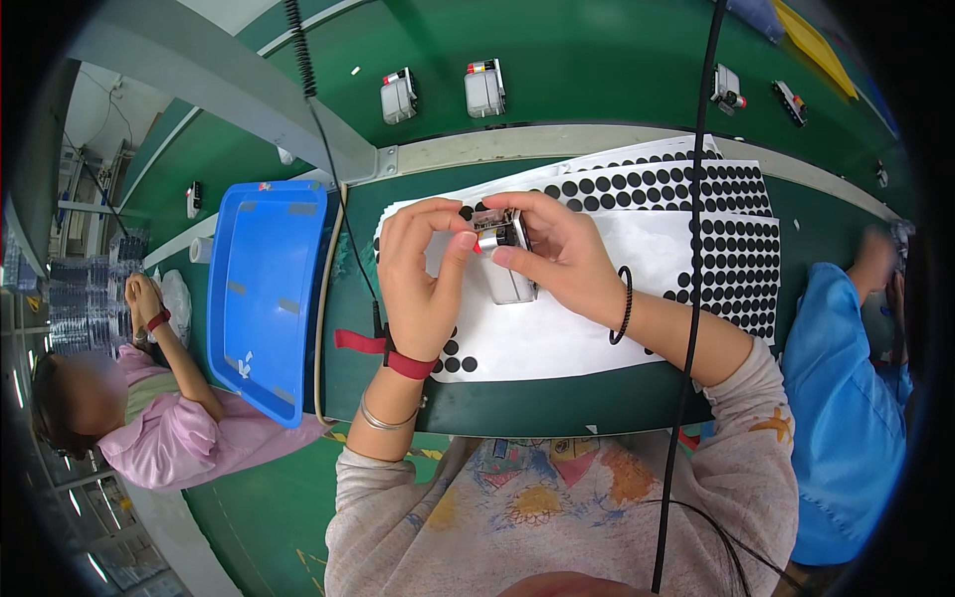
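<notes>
Over the white sheets in front of me, my right hand (567,249) grips a small clear-cased device (511,287) between thumb and fingers. The device has a dark circuit-like upper part and a silvery cylinder (493,239) with a red end. My left hand (418,274) is curled at the device's left side, thumb and forefinger at its edge by the red end. The exact contact of those fingertips is partly hidden. A red strap (408,365) with a cord circles my left wrist.
Sheets of black round stickers (736,269) lie under my hands. A blue tray (224,298) stands to the left. Several similar devices (485,90) sit on the green surface beyond the pale rail (597,139). A black cable (696,219) hangs at right. People sit on both sides.
</notes>
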The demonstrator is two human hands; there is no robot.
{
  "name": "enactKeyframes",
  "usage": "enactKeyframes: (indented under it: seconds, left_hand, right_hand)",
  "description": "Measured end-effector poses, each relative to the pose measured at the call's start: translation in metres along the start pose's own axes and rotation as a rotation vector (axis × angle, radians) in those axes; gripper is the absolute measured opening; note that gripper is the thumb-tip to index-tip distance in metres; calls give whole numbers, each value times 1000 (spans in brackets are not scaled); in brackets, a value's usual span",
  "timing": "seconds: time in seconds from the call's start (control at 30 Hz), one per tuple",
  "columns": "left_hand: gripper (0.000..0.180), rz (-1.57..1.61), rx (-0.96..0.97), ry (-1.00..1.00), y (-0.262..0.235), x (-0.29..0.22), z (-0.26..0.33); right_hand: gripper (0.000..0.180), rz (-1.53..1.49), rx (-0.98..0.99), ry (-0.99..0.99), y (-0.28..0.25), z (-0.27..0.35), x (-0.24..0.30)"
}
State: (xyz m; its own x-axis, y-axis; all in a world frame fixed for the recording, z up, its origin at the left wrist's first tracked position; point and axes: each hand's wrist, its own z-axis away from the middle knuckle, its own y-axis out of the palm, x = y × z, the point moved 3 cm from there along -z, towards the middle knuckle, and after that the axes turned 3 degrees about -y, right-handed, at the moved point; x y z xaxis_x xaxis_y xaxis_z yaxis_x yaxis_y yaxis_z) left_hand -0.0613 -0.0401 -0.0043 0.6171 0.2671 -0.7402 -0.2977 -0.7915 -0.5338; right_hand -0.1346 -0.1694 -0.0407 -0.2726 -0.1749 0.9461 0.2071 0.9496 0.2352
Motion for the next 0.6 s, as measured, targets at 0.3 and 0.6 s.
enactKeyframes:
  seconds: [0.3,0.6]
  left_hand:
    - [25,296,129,-171,9,5,5]
    - [35,563,269,-280,12,8,6]
  right_hand:
    - [32,-32,21,-67,-3,0,3]
    - [33,-28,44,-55,-3,0,5]
